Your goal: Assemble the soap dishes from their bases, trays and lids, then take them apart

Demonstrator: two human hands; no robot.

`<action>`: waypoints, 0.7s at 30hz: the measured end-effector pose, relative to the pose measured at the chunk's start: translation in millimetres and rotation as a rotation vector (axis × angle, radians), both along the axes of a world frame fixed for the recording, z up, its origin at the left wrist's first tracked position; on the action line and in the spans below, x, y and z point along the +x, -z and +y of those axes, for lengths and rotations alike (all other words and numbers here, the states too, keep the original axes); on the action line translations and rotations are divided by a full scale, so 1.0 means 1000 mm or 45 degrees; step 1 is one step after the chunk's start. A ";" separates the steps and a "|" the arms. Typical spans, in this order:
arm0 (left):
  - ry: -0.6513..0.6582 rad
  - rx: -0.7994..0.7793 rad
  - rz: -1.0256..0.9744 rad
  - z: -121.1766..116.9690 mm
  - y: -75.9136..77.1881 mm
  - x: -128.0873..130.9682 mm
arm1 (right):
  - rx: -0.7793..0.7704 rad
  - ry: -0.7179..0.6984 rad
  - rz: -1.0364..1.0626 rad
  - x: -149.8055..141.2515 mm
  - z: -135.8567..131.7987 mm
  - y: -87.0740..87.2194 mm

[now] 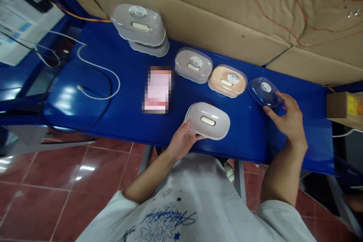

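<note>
My left hand [185,138] grips the near left edge of a grey oval soap dish [219,118], which has no cover on it and a cream slot-shaped piece in its middle. Over to the right, my right hand [287,115] has thumb and fingers around the edge of a clear plastic lid [262,96] with a round label. Whether the lid rests on the table is hard to tell. Behind them stand a lidded grey soap dish [184,66] and a lidded peach soap dish [219,83], side by side.
Stacked grey lidded dishes [155,26] stand at the back left of the blue table [127,121]. A pixelated flat rectangle [157,90] lies left of centre. White cable [119,83] curls at left. Cardboard [198,3] lines the back; a small box [340,109] is at far right.
</note>
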State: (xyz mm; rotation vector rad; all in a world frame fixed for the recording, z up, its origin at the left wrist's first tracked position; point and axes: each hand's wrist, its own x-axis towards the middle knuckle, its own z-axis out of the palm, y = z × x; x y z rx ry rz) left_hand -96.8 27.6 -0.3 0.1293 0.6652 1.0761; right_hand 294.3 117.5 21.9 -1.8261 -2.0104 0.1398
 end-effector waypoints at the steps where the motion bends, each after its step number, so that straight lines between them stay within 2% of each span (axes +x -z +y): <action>1: -0.003 0.001 0.005 -0.001 0.000 0.000 | -0.009 0.007 0.004 -0.004 -0.006 -0.002; 5: -0.001 -0.012 0.020 -0.004 -0.003 -0.002 | -0.037 0.046 0.013 -0.026 -0.018 0.000; 10: 0.001 -0.014 0.016 -0.007 -0.003 -0.004 | -0.045 0.159 -0.037 -0.055 -0.006 0.012; 15: -0.007 0.008 0.016 -0.005 0.002 -0.002 | 0.006 0.275 -0.106 -0.057 0.001 0.016; 18: 0.005 0.032 0.006 -0.003 0.002 -0.001 | 0.025 0.347 0.030 -0.052 -0.014 0.011; 21: 0.009 0.037 0.023 -0.004 0.002 -0.002 | 0.014 0.469 0.276 -0.066 -0.045 0.005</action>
